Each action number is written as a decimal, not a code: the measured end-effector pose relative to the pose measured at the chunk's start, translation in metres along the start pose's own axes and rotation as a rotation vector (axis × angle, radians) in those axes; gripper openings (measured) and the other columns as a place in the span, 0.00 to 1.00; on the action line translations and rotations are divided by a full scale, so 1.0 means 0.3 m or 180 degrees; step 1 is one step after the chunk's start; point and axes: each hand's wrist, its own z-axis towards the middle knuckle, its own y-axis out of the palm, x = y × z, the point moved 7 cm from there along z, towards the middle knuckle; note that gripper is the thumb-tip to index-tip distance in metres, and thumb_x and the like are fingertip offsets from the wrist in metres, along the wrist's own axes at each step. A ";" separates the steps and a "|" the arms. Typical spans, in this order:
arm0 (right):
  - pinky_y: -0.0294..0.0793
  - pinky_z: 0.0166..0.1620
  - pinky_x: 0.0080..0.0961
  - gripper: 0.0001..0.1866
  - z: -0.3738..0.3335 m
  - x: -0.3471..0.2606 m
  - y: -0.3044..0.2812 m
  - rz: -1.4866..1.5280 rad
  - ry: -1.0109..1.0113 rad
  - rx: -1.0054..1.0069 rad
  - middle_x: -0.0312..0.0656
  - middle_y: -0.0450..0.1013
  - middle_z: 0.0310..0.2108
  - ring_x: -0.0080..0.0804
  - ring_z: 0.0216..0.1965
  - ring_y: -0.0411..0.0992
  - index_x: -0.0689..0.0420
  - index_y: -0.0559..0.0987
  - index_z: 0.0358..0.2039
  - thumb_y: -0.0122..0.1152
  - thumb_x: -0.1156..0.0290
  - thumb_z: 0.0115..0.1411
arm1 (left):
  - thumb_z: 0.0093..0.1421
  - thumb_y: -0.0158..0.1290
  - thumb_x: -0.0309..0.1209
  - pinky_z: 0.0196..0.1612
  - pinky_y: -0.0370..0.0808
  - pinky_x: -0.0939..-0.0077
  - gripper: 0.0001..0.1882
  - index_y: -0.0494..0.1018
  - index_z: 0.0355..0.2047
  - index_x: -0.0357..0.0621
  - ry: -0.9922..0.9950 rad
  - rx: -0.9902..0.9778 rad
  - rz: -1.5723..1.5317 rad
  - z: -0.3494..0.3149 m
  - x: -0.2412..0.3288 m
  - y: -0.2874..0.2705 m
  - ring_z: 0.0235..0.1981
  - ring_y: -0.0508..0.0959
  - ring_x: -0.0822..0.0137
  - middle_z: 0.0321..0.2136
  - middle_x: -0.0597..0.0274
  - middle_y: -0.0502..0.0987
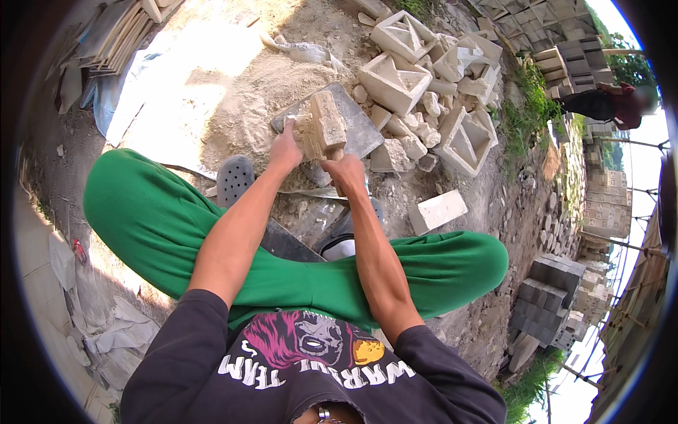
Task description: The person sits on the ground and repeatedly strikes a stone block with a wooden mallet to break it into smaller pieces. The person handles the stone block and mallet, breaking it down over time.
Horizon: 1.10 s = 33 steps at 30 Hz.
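Observation:
My right hand (346,174) is closed round the short handle of a dusty, blocky mallet (328,121). Its head is level with the pale chunk of block (302,133) that my left hand (285,150) grips at the near left side. Part of that chunk is hidden behind the mallet head, so I cannot tell whether the two touch. Both are over a dark flat slab (361,126) lying on dusty ground, just beyond my feet in grey clogs (235,180).
Several pale moulded blocks with triangular recesses (466,140) lie heaped with rubble at the right. A plain pale brick (438,211) lies nearer my right knee. Stacked grey blocks (549,297) stand farther right, and a person (607,102) is at the far right. Boards (116,35) lean at upper left.

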 end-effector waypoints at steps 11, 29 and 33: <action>0.79 0.30 0.33 0.18 0.061 0.062 0.043 -0.0341 -0.0131 0.0117 0.49 0.78 0.20 0.36 0.21 0.79 0.68 0.81 0.24 0.68 0.62 0.46 | 0.51 0.60 0.23 0.48 0.77 0.51 0.46 0.52 0.69 0.49 -0.0026 -0.0024 -0.0072 -0.003 0.021 -0.005 0.45 0.79 0.40 0.43 0.38 0.78; 0.78 0.28 0.30 0.17 0.061 0.194 0.022 0.0878 0.0294 0.0591 0.47 0.79 0.21 0.36 0.20 0.79 0.69 0.81 0.27 0.67 0.65 0.46 | 0.50 0.66 0.28 0.48 0.78 0.52 0.50 0.50 0.70 0.55 -0.0232 -0.0012 -0.0071 0.025 -0.029 0.036 0.46 0.79 0.41 0.45 0.39 0.77; 0.79 0.28 0.30 0.17 0.119 0.199 0.032 0.0514 0.0157 0.0483 0.47 0.79 0.21 0.36 0.22 0.80 0.70 0.81 0.28 0.67 0.65 0.46 | 0.50 0.66 0.29 0.48 0.78 0.52 0.51 0.49 0.70 0.55 -0.0153 -0.0047 -0.0113 0.028 -0.010 0.049 0.46 0.79 0.41 0.46 0.38 0.76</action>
